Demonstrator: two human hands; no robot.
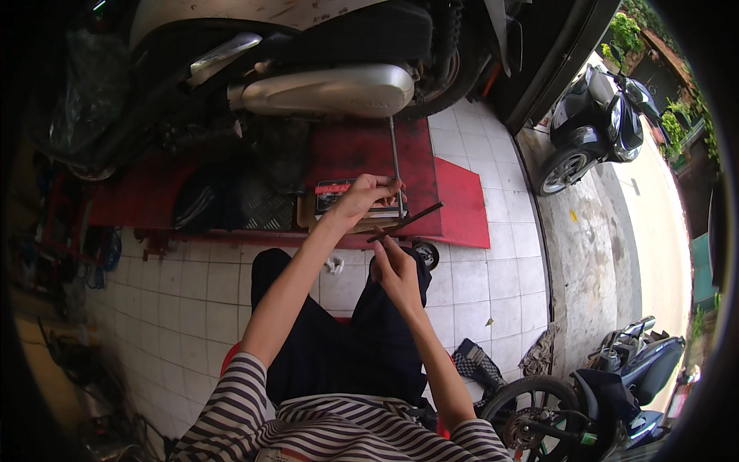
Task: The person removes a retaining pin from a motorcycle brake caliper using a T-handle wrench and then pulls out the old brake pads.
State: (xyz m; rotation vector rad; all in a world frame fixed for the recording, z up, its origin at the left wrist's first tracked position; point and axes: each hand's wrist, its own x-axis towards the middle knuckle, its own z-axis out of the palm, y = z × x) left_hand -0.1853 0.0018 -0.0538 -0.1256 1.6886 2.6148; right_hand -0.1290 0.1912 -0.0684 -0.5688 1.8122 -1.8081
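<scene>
A thin dark rod [406, 221] lies slanted in front of the person's knees, its lower end pinched in the fingertips of the right hand [396, 269], its upper end pointing up and to the right over the edge of the red lift platform [454, 196]. Just above it the left hand [362, 196] is closed around the lower part of a long upright metal shaft [396, 158], which rises to the underside of the scooter [308, 69] beside its silver exhaust muffler [331, 91]. Both hands are therefore holding something, fingers narrow and curled; neither is spread open. The rod and the shaft appear to meet or cross near the left fingers, though whether they actually touch cannot be told.

To do this step well, it seems wise to keep the upright shaft steady with the left hand while the right guides the rod by small turns of the fingertips, keeping its free end away from the muffler.

Under the left hand a flat box with a red label [335, 196] rests on the platform. A black ribbed mat [231, 196] lies further left. The person sits low on white floor tiles [192, 285], in dark trousers and a striped shirt. Other parked scooters [596, 127] stand outside to the right.
</scene>
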